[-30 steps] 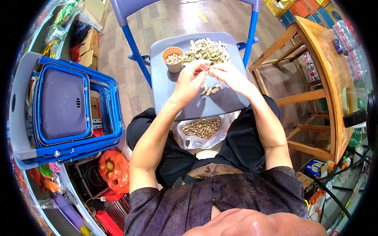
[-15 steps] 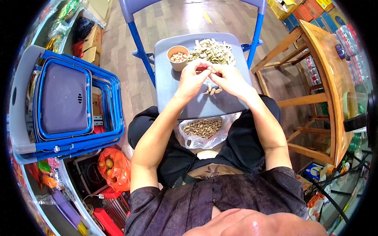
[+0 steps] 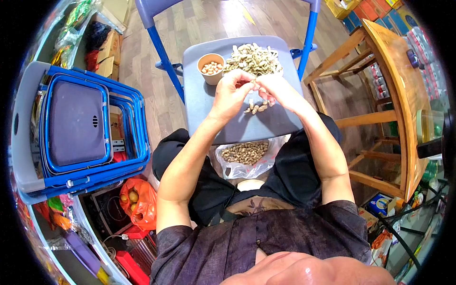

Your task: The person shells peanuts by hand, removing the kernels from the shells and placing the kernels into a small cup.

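My left hand (image 3: 231, 92) and my right hand (image 3: 275, 91) meet over the grey chair seat (image 3: 204, 111). Their fingertips are pinched together around something small, too hidden to name. A cup (image 3: 211, 69) holding shelled peanuts stands at the seat's left, just beyond my left hand. Behind my hands lies a heap of peanut shells (image 3: 251, 59). Several unshelled peanuts (image 3: 255, 109) rest on the seat just below my fingers. Under the seat's front edge, between my legs, a clear plastic bag (image 3: 230, 168) holds many unshelled peanuts.
Folded blue chairs (image 3: 78, 123) stand on the left, with an orange bag (image 3: 147, 202) of round items below them. A wooden table (image 3: 387, 80) is on the right. Shelves with packages line both sides, and cartons (image 3: 370, 14) are stacked at the back right.
Both hands stay together over the seat. The right hand has turned a little, and its lower fingers now hang above the unshelled peanuts. The view has shifted slightly.
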Demonstrator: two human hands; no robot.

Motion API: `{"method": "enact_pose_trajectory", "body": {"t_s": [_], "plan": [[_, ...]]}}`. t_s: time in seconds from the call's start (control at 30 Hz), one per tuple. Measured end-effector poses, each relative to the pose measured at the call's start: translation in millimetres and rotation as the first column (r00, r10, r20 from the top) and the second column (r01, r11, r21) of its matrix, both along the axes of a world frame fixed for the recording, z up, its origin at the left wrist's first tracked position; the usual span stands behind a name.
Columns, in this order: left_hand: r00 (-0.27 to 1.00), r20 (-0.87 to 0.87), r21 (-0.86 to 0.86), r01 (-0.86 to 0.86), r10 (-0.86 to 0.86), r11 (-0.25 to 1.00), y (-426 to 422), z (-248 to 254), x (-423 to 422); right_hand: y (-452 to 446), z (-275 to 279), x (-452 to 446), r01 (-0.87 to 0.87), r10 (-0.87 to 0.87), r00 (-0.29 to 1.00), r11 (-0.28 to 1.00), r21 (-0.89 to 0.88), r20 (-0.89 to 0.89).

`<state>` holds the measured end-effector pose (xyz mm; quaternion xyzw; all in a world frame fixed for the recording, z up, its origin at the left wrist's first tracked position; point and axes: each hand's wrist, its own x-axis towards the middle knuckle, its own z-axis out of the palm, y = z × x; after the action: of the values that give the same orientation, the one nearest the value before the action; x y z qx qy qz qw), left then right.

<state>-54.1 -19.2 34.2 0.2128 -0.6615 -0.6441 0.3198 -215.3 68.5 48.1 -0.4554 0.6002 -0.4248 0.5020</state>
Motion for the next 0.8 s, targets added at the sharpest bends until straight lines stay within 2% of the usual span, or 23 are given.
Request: {"method": "enact_pose_trajectory", "body": {"t_s": [0.23, 0.3, 0.5, 0.6, 0.73, 0.8], "plan": [[1.000, 0.021, -0.114, -0.014, 0.016, 0.993, 0, -12, -2, 0, 1, 1, -0.037, 0.036, 0.999, 0.998, 0.056, 0.009], [0.997, 0.062, -0.209, -0.023, 0.037, 0.978, 0, -15, -1, 0, 1, 3, -0.024, 0.022, 0.999, 0.998, 0.059, 0.037], [0.998, 0.052, -0.082, 0.046, -0.042, 0.996, 0, -14, 4, -2, 0, 7, -0.031, 0.028, 0.998, 0.997, 0.076, 0.048], [0.998, 0.064, -0.081, 0.034, -0.028, 0.996, 0, -15, 5, -3, -7, 7, -0.031, 0.022, 0.994, 0.996, 0.082, 0.108], [0.998, 0.056, -0.050, 0.032, -0.029, 0.998, 1, -17, 7, -2, -7, 9, -0.027, 0.020, 0.996, 0.996, 0.080, 0.091], [0.997, 0.077, -0.103, 0.024, -0.016, 0.994, 1, -20, 7, -3, -11, 9, -0.045, 0.040, 0.996, 0.997, 0.065, 0.084]]}}
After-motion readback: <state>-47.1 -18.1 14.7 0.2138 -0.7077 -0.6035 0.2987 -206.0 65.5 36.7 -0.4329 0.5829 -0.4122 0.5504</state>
